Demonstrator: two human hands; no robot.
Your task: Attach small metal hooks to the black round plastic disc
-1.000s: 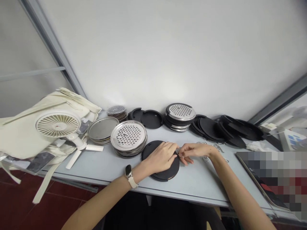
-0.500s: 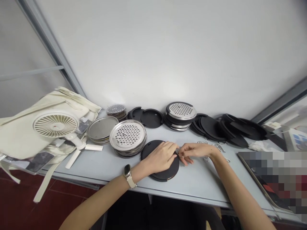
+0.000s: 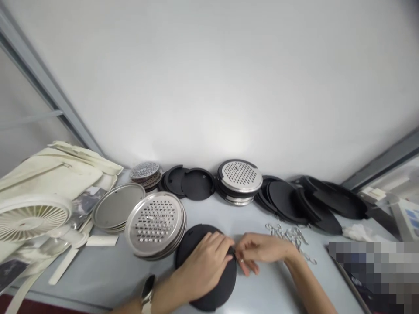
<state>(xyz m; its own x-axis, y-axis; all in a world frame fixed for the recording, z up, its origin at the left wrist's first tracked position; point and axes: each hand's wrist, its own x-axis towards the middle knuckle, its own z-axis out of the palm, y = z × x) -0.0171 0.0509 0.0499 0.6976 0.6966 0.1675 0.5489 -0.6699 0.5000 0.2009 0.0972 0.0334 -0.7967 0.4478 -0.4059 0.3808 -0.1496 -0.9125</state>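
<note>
A black round plate (image 3: pixel 190 242) lies on the table in front of me, its right edge under my fingers. My left hand (image 3: pixel 209 261) rests across it, thumb and fingers closed on the small tab at its right edge. Against that tab, my right hand (image 3: pixel 258 250) is closed in a pinch, with a bit of shiny metal showing at the fingertips, which looks like a small metal hook (image 3: pixel 241 260). More wire hooks (image 3: pixel 290 235) lie in a loose pile behind my right wrist. A stack of round metal grater plates (image 3: pixel 155 224) stands left of the black plate.
Plain metal discs (image 3: pixel 118 207) and smaller grater discs (image 3: pixel 145 170) sit at the left. Black trays (image 3: pixel 198 185), a grater-topped stack (image 3: pixel 240 174) and more black discs (image 3: pixel 288 200) line the wall. A white fan (image 3: pixel 32 218) and cream bag (image 3: pixel 62 170) are far left.
The view has tilted up and shifted, so everything sits lower in the picture. Both hands stay at the black plate's right edge, the right hand's fingers slightly changed in pose.
</note>
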